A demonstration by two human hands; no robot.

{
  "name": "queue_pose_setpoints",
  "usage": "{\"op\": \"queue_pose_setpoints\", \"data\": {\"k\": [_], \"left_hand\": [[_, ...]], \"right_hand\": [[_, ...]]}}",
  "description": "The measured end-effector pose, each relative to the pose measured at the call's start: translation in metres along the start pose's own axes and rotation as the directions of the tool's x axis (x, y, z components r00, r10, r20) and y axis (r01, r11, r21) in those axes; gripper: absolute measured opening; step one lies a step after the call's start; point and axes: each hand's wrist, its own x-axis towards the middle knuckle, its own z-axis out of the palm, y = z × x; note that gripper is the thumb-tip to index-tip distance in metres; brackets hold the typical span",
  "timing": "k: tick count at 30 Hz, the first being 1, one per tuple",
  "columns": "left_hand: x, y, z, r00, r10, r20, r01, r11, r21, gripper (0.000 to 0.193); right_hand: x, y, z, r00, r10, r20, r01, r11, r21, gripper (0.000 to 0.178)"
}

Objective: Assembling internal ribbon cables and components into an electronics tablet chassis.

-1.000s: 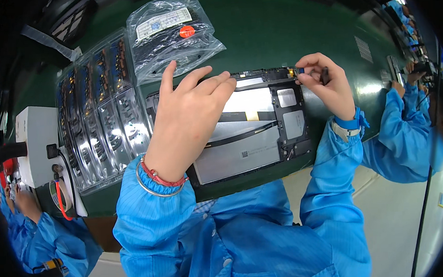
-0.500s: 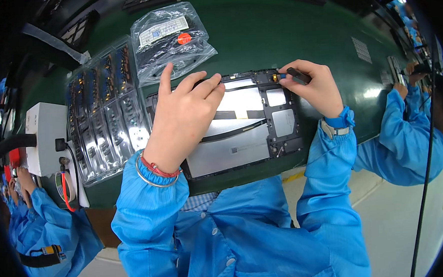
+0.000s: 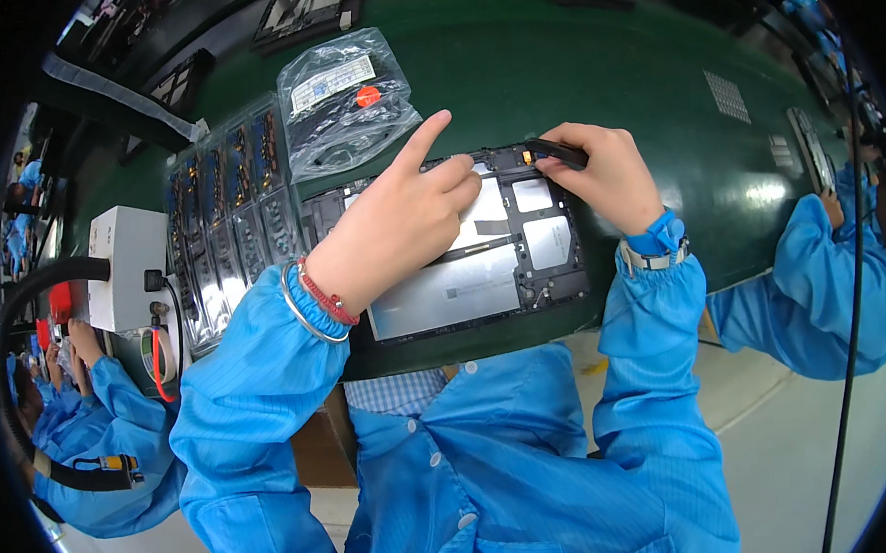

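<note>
An opened tablet (image 3: 446, 301), its silver back plate and black frame showing, lies on the green bench in front of me. My left hand (image 3: 400, 224) is over its upper left part, index finger stretched out and the other fingers bent near the top edge; I see nothing held in it. My right hand (image 3: 606, 173) is closed around a slim black hand tool (image 3: 559, 152) at the upper right corner. The tool reaches a small gold-coloured part (image 3: 528, 158) there; its exact kind is unclear. A dark ribbon cable (image 3: 483, 245) crosses the back plate, partly covered by my left hand.
Left of the tablet is a clear plastic tray (image 3: 231, 278) with several small circuit boards. A clear bag (image 3: 347, 131) with a label and orange sticker lies behind. A white box (image 3: 127, 268) with cables stands farther left. Co-workers in blue sleeves (image 3: 815, 292) sit on both sides.
My left hand has shifted rightward along the tablet's top edge, its index finger now pointing up and right. My right hand keeps the tool at the same corner. The whole view has shifted slightly.
</note>
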Motion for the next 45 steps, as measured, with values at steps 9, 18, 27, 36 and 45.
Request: {"op": "queue_pose_setpoints", "data": {"k": [9,18,27,36,45], "left_hand": [[0.004,-0.007,-0.004,1.0,0.001,-0.019,-0.002,0.999,-0.045,0.016],[-0.084,0.052,-0.03,0.718,-0.665,-0.205,0.226,0.501,-0.836,0.029],[-0.102,0.135,-0.001,0.874,-0.2,0.444,-0.173,-0.98,-0.101,0.037],[-0.102,0.153,0.021,0.854,-0.305,0.422,-0.426,-0.875,0.229,0.025],[-0.082,0.14,-0.007,0.71,-0.443,0.547,-0.44,-0.886,-0.145,0.025]], "right_hand": [[0.005,0.005,-0.002,0.969,-0.062,-0.241,0.089,0.991,0.102,0.021],[0.017,-0.048,0.007,0.93,-0.366,0.039,0.367,0.929,-0.043,0.04],[0.027,-0.064,0.043,0.9,-0.351,0.26,0.427,0.83,-0.359,0.037],[0.009,-0.074,0.049,0.849,-0.427,0.312,0.529,0.704,-0.475,0.033],[0.009,-0.088,0.033,0.872,-0.244,0.425,0.417,0.824,-0.383,0.04]]}}
